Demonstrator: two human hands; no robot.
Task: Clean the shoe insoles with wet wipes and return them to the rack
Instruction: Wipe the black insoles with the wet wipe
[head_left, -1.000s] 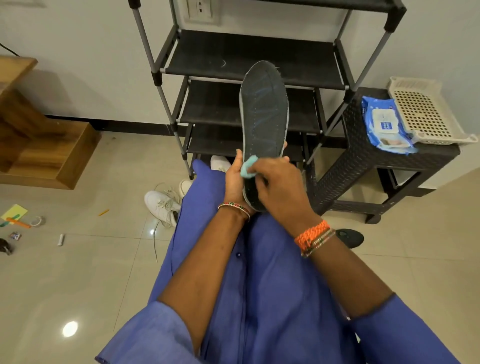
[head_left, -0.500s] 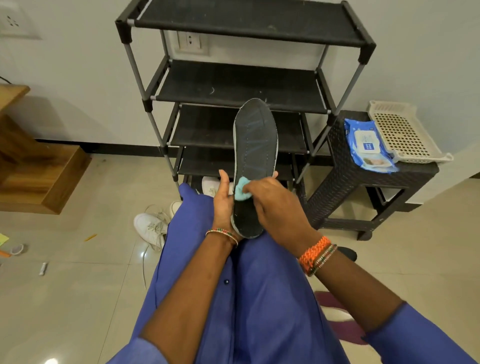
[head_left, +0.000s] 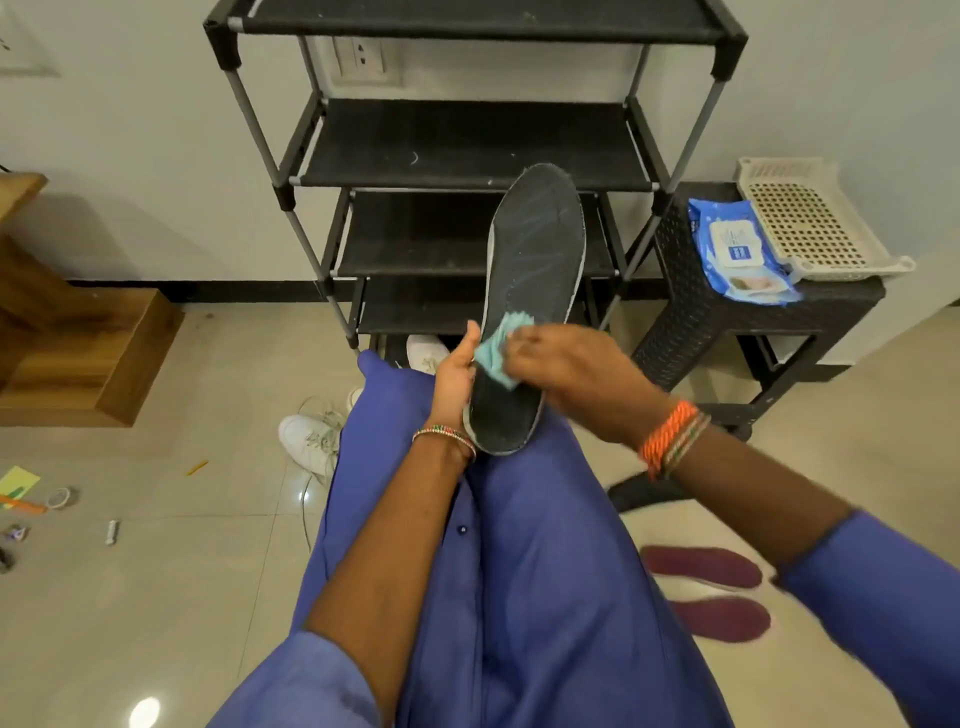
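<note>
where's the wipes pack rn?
Head view, right side: the wipes pack lies on the black side table, against the white basket, right of the shoe rack.

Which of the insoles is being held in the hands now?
The dark grey insole, gripped by the left hand and wiped by the right hand; two maroon insoles lie on the floor.

The room is bright and evenly lit. A white spot of glare shines on the floor (head_left: 145, 711) tiles. The right hand (head_left: 582, 374) looks smeared with blur. A soft shadow falls on the wall (head_left: 130, 156). Straight lines bend near the edges.
</note>
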